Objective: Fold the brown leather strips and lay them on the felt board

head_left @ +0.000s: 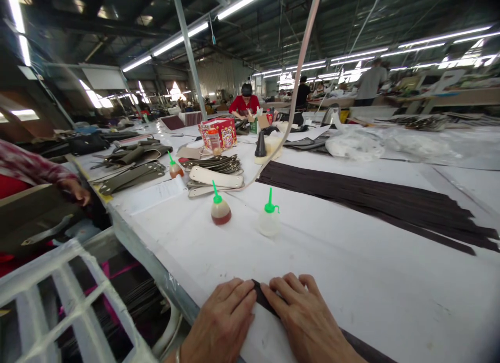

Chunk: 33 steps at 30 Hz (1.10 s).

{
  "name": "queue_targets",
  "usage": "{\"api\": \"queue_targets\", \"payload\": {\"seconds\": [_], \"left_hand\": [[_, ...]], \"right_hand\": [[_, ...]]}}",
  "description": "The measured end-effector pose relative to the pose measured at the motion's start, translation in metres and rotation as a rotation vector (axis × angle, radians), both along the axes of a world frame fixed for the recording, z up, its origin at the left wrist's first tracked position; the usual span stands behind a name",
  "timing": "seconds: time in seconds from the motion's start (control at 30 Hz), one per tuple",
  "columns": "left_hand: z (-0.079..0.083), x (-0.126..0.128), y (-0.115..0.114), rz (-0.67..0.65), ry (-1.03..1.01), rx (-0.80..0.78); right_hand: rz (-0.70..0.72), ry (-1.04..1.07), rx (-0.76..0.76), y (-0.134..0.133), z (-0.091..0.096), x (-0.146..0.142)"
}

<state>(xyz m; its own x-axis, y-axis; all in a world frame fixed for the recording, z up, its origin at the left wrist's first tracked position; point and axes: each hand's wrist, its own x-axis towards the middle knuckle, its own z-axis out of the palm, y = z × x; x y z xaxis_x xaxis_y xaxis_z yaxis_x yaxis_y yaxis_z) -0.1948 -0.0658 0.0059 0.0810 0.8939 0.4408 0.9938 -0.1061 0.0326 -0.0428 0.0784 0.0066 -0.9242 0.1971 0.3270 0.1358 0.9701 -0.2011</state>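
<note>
A dark brown strip [266, 299], apparently leather or a similar sheet material, lies near the front edge of the white-covered table [347, 290]. My left hand [224, 317] has its fingers together, with the tips pressing the strip's far end from the left. On the other side my right hand [302, 313] bends over the strip, thumb and index finger gripping it close to that end. The strip runs under my right hand and comes out at lower right. Both hands' fingertips are partly hidden against it.
Two squeeze bottles with green nozzles, one with brown liquid [221, 212] and one pale [269, 220], stand ahead. A stack of long dark strips [371, 204] spreads to the right. A white plastic crate [74, 305] is at lower left; a co-worker's hand [77, 190] is beyond.
</note>
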Motion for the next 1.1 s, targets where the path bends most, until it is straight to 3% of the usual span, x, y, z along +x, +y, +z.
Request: {"api": "queue_targets", "payload": {"seconds": [0.57,0.8,1.1], "left_hand": [[0.006,-0.002,-0.005,0.054,0.005,-0.065],[0.003,-0.002,-0.006,0.071,0.016,-0.078],[0.007,0.002,-0.011,0.128,-0.062,-0.051]], "right_hand": [[0.039,-0.126,0.004,0.002,0.004,-0.004],[0.04,-0.093,0.088,0.003,0.002,-0.004],[0.062,-0.023,0.273,0.002,-0.021,-0.006]]}}
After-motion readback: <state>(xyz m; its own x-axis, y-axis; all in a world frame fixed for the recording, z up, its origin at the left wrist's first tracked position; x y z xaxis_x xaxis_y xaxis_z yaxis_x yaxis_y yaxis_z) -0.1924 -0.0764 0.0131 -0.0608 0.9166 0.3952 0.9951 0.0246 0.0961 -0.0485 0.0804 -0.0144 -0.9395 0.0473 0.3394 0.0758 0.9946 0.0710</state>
